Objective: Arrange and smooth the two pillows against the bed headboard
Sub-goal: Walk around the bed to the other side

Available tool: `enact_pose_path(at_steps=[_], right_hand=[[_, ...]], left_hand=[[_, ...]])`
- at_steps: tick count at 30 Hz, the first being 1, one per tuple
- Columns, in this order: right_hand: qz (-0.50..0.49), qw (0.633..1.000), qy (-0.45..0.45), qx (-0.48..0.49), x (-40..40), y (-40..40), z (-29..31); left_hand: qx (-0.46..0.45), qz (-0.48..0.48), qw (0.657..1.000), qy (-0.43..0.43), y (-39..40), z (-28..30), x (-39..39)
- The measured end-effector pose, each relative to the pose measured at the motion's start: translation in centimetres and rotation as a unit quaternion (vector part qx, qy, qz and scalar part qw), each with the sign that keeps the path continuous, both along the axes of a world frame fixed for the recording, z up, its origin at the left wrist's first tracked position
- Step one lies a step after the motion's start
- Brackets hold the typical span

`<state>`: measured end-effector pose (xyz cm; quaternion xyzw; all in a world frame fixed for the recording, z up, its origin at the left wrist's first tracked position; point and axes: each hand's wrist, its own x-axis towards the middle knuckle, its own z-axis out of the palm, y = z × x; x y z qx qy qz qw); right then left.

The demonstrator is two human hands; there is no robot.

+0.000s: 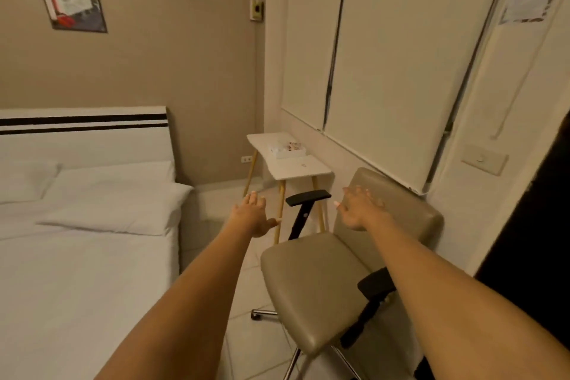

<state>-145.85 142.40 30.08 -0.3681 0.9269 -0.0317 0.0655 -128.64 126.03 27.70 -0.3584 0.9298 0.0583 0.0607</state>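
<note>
Two white pillows lie at the head of the bed on the left. The nearer pillow [117, 197] lies flat and slightly skewed, its corner reaching the bed's right edge. The far pillow [24, 180] is cut off by the left frame edge. Behind them stands the white headboard [83, 139] with two dark stripes. My left hand [253, 214] and my right hand [359, 208] are stretched out in front of me, fingers apart, holding nothing. Both hover to the right of the bed, above the floor and the chair, apart from the pillows.
A beige office chair [324, 284] with black armrests stands right in front of me. A small white side table [290, 160] with wooden legs holds a few small items by the window blinds. The white-sheeted mattress [77, 293] fills the lower left. Tiled floor runs between bed and chair.
</note>
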Motion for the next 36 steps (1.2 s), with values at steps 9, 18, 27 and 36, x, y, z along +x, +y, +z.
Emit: enact_pose_path(at_steps=[9, 18, 27, 36], right_hand=[[0.084, 0.996, -0.002, 0.005, -3.1, -17.5, -1.4], [0.123, 0.992, 0.009, -0.001, -7.6, -32.4, 0.2], [0.168, 0.986, -0.002, 0.011, -12.8, -44.2, -1.5], [0.237, 0.971, 0.000, 0.011, -17.8, -58.7, -2.7]], left_hand=[[-0.011, 0.087, 0.996, 0.006, -16.0, -0.8, -0.8], [-0.024, 0.109, 0.993, 0.026, -29.6, 1.1, -4.4], [-0.024, 0.158, 0.987, -0.001, -39.2, 0.0, -7.9], [-0.017, 0.232, 0.972, 0.008, -49.4, -1.8, -11.0]])
